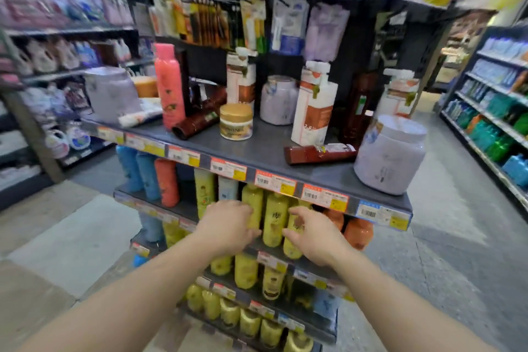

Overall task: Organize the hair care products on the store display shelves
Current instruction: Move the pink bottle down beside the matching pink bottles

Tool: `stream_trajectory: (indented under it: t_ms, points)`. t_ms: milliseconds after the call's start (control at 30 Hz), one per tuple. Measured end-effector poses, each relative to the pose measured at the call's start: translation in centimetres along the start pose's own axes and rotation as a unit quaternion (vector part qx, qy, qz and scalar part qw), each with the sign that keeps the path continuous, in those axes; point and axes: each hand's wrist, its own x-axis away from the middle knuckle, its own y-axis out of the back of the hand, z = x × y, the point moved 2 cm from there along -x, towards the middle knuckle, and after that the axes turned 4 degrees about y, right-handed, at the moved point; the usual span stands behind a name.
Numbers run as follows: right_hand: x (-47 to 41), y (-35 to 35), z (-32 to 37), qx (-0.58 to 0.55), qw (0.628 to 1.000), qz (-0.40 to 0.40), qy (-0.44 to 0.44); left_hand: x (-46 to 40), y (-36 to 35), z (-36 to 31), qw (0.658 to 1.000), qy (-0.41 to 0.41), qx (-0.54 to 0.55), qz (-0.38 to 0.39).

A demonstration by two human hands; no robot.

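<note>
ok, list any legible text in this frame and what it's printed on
"2.5": white and brown pump bottle on the top shelf, near its base; partly blurred.
Gold-lidded jar: band of capital letters, too blurred to read for certain.
Yellow bottle between the hands: dark logo, unreadable.
Shelf-edge price tags: barcodes and print, too small.
Hanging packets: blurred.

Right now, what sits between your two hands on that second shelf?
In the head view, one upright yellow bottle stands between the left hand and right hand.

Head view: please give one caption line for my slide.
Both hands reach for yellow bottles under a cluttered top shelf.
</note>
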Motion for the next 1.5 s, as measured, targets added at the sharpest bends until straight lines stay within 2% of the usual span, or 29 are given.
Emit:
stream_trajectory:
  t_ms: [133,233,400,533,833,967,1133,1267,1367,1500]
  points:
    - [-3.7,1.0,7.9,0.011,0.997,-0.042,0.067,-0.7,4.1,8.5,0.997,0.026,0.005,-0.078]
    - [-7.9,0.0,14.1,-0.022,0.992,-0.074,0.099,-2.3,6.3,15.7,0.993,0.048,0.008,-0.107]
    - [-15.4,-2.2,23.2,-0.051,0.987,-0.094,0.118,-6.4,9.3,26.4,0.988,0.035,-0.012,-0.151]
    - [-20.1,-2.7,26.7,-0.068,0.986,-0.123,0.088,-9.8,11.1,31.0,0.987,0.006,-0.039,-0.155]
    - [-28.9,0.2,30.0,-0.094,0.98,-0.176,0.013,-14.9,12.0,34.2,0.986,-0.047,0.0,-0.16]
    - [-31.7,0.2,31.1,-0.167,0.971,-0.173,0.0,-16.1,11.8,35.2,0.981,-0.072,0.03,-0.179]
    - [-32.1,-0.6,31.9,-0.195,0.959,-0.204,0.02,-16.1,11.2,36.3,0.975,-0.09,0.074,-0.191]
    - [-27.4,0.6,34.1,-0.241,0.932,-0.245,0.113,-14.0,11.5,37.6,0.962,-0.115,0.135,-0.21]
    - [-22.4,1.7,35.7,-0.249,0.934,-0.176,0.186,-11.5,11.3,38.3,0.96,-0.126,0.133,-0.213]
    - [-18.2,-1.4,34.7,-0.188,0.964,-0.061,0.179,-8.3,8.3,38.6,0.979,-0.078,0.115,-0.149]
